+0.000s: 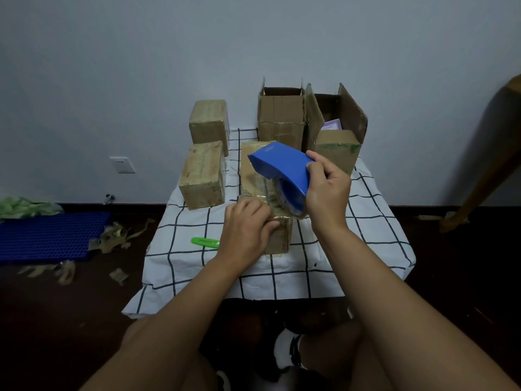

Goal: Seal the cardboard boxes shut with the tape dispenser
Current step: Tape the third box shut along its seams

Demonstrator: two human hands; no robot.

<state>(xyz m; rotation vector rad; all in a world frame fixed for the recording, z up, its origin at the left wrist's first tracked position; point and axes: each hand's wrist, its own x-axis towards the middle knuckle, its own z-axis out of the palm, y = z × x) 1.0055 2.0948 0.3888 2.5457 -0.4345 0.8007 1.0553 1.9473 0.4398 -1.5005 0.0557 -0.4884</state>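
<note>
On the checked-cloth bench [375,238], the right hand [328,190] grips the light, rigid blue plastic tape dispenser [282,167] by its rear above the stiff brown cardboard box [277,239], whose slick, clingy clear tape the left hand [248,224] presses down, fingers curled.

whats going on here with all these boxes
A person is taping a box shut on the table. The right hand holds the blue dispenser above it, while the left hand presses the tape down on the box's near end. Two sealed boxes sit at left; two open boxes wait behind.
</note>
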